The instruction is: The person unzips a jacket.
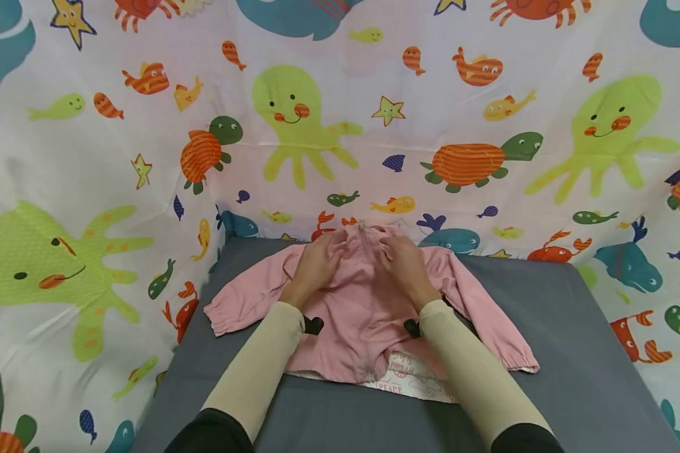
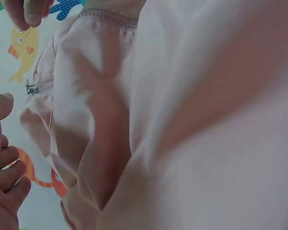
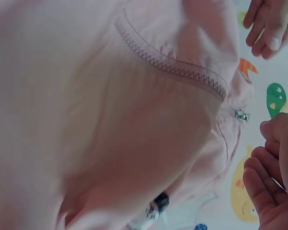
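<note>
A pink zip jacket (image 1: 345, 333) lies spread out, its collar away from me and both sleeves out to the sides. Its zipper (image 3: 182, 73) runs down the middle, with a metal zipper pull (image 2: 32, 88) near the collar. Printed white lining (image 1: 410, 377) shows under the hem on the right. Over the upper left front is my left hand (image 1: 317, 267), fingers loosely bent around nothing. My right hand (image 1: 406, 264) is over the upper right front, equally loose. Both wrist views show the fingers apart from the fabric; the head view hides the fingertips' undersides.
The jacket rests on a grey-covered table (image 1: 549, 302). A white curtain (image 1: 340, 207) printed with sea animals stands right behind the table and along its sides. The collar end of the jacket reaches the back edge.
</note>
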The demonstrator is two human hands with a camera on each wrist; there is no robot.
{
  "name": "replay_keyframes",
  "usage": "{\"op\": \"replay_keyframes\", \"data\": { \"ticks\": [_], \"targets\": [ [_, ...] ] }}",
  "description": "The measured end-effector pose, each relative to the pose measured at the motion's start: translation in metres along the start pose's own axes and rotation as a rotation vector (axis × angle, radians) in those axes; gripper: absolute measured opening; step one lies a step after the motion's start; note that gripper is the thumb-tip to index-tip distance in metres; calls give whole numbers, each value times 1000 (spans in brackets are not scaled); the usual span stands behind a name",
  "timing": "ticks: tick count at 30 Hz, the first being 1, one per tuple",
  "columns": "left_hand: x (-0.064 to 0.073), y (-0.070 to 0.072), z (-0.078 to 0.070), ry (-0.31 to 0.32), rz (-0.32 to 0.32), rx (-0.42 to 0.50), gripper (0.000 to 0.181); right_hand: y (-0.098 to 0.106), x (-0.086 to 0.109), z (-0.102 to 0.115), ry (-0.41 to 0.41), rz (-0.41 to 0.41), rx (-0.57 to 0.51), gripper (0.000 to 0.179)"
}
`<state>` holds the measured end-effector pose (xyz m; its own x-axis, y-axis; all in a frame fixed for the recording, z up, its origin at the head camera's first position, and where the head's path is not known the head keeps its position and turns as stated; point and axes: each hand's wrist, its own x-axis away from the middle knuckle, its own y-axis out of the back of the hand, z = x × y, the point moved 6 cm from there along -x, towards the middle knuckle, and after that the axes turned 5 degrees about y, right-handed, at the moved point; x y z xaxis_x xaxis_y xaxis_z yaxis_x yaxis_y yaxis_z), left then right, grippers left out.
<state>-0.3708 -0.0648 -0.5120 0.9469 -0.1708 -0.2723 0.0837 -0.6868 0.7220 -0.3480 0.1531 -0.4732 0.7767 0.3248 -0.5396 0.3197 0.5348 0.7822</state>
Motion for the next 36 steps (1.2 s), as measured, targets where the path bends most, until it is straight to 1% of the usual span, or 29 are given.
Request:
{"op": "replay_keyframes", "data": {
  "ticks": [3,6,8,11,13,17,19,20,22,25,27,32,36],
  "targets": [
    [-8,-4,3,25,6,-21,60,-10,-10,1,39,2,19,22],
    [-18,-9,3,21,3,-32,64,-18,-19,3,68,4,26,21],
    [-24,-11,2,6,-2,-40,65,-22,-23,3,68,0,23,19],
    [-33,-14,0,-8,-2,-27,65,-28,-30,3,53,-2,16,18],
    [-38,-16,-1,-8,1,-20,59,-31,-35,4,38,0,18,18],
    [-48,-18,-2,-20,-2,-24,34,-37,-44,4,9,18,12,19],
    [-51,-19,-3,-37,-3,-32,22,-40,-48,3,-9,34,10,20],
    [-53,-19,-4,-46,-4,-38,18,-41,-49,2,-15,41,10,21],
    [-54,-20,-5,-53,0,-43,16,-43,-52,1,-32,56,7,22],
    [-54,-23,-6,-53,8,-45,15,-45,-54,-1,-48,74,7,21],
    [-54,-26,-5,-51,7,-27,19,-47,-54,-3,-50,80,8,21],
    [-54,-34,-3,-43,6,16,21,-50,-52,-1,0,59,10,19],
    [-55,-36,0,-10,17,56,26,-53,-52,2,44,39,27,18]
  ]
}}
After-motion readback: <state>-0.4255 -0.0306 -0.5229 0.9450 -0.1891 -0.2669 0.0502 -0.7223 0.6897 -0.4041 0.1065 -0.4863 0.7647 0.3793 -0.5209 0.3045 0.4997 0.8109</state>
